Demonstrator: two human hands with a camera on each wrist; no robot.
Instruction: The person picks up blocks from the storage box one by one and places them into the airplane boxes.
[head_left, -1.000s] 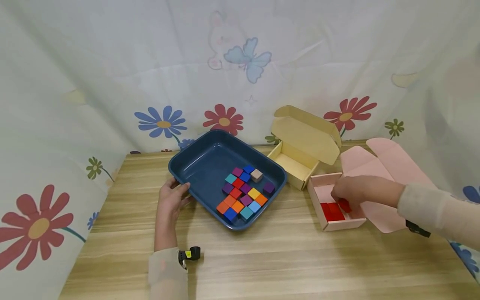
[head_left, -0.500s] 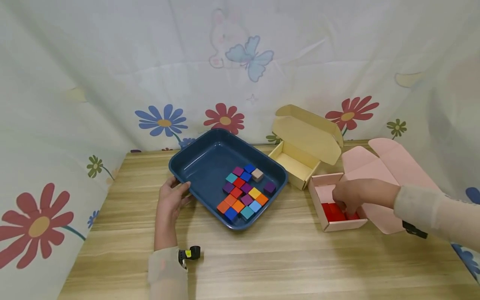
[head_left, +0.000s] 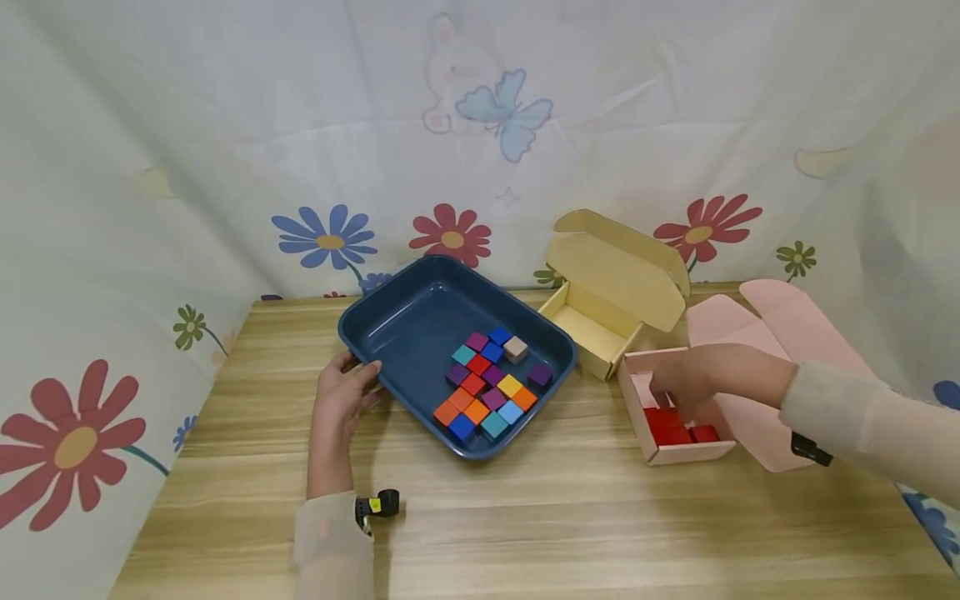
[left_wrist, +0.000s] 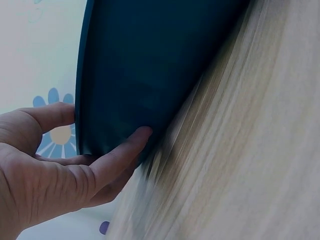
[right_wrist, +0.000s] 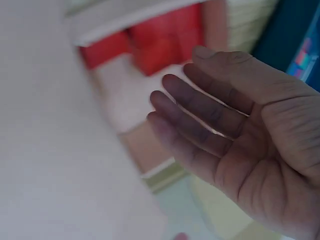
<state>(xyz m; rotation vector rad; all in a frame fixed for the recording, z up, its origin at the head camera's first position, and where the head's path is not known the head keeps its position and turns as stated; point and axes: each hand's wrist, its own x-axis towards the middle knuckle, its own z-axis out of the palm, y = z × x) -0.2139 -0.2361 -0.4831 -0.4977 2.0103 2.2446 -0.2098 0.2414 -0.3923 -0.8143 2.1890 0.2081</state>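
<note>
L hand (head_left: pixel 343 396) gripping glossy dark-blue rectangular tray (head_left: pixel 408 350) by rim; R hand (head_left: pixel 697 375) loose-fingered over pink cardboard box (head_left: pixel 690 453).
Tray's nr wood-grain worktop's (head_left: pixel 570 517) far edge, mixed-colour cubes (head_left: pixel 472 383) lying twd its near & right corners; yellow cardboard box (head_left: pixel 588 327) just R of it. Pink box sits twd worktop's right edge w/ red blocks (head_left: pixel 666 425) along its near wall.

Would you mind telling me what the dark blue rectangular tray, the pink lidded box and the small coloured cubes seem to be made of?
The dark blue rectangular tray: probably glossy plastic, or enamelled metal; light glints in one corner.
The pink lidded box: seemingly matte cardboard, given its thin flaps.
The small coloured cubes: perhaps matte painted wood; a beige one looks unpainted, grain unreadable.
</note>
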